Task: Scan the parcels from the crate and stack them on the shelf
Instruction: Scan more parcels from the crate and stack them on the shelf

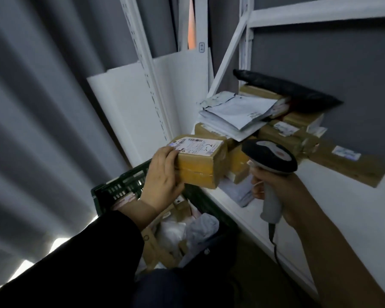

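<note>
My left hand [162, 174] grips a small brown cardboard parcel [200, 165] by its left end, holding it above the front edge of the white shelf [333, 210]. A white shipping label [197, 146] faces up on the parcel. My right hand [276, 185] holds a handheld barcode scanner [269, 156] by its grey handle, with its black head just right of the parcel. Below my left arm stands the dark green crate [120, 187], which holds several parcels and plastic bags [187, 230].
Stacked on the shelf are brown boxes [282, 136], white mailers [238, 114] and a black bag [287, 90]. The scanner cable [273, 243] hangs down past the shelf edge. A white upright post [151, 85] and foam boards stand to the left, with a grey curtain beyond.
</note>
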